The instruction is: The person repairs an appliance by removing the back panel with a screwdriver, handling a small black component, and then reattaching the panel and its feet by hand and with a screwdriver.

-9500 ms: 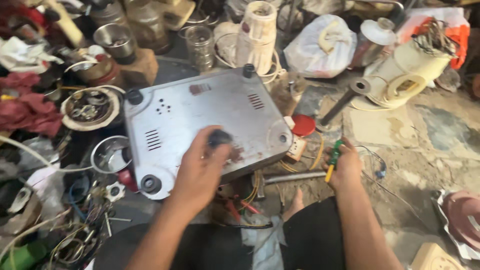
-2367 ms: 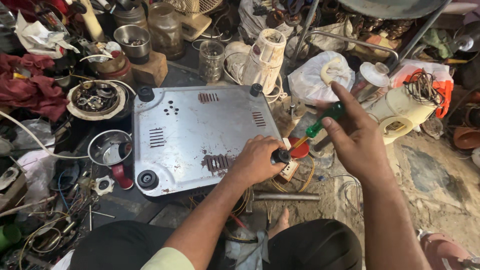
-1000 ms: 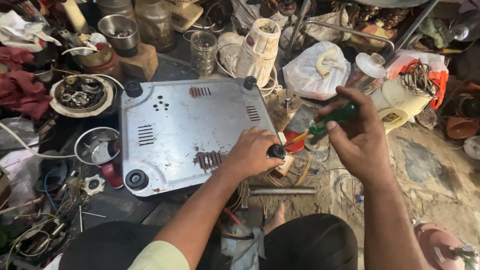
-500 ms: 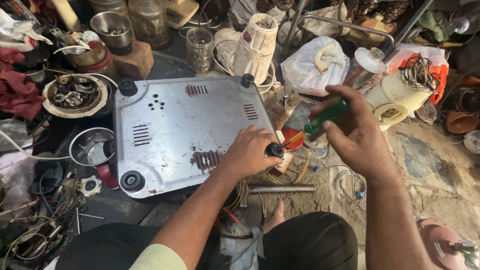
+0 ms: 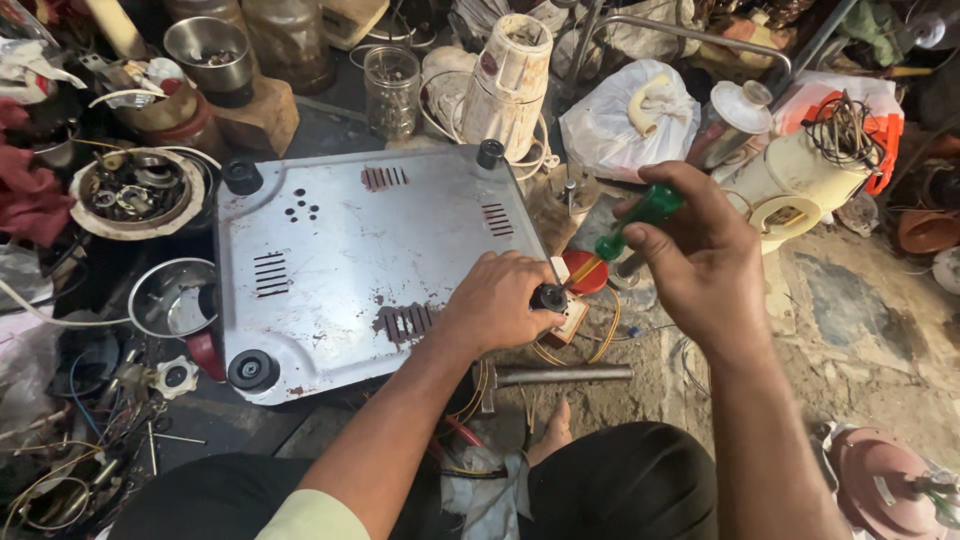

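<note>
A grey metal appliance base lies upside down on the floor, with black round feet at its corners and vent slots. My left hand grips its near right corner, fingers around the black foot there. My right hand holds a green-handled screwdriver tilted down, its tip pointing at that same foot. The tip itself is partly hidden by my left fingers.
A hammer lies just below the base near my knee. Steel bowls, a tray of small parts, a glass jar, a cream mixer body, a white plastic bag and loose wires crowd around.
My right hand has brought the screwdriver down and left until its tip is at the foot. My left hand keeps its hold on the corner.
</note>
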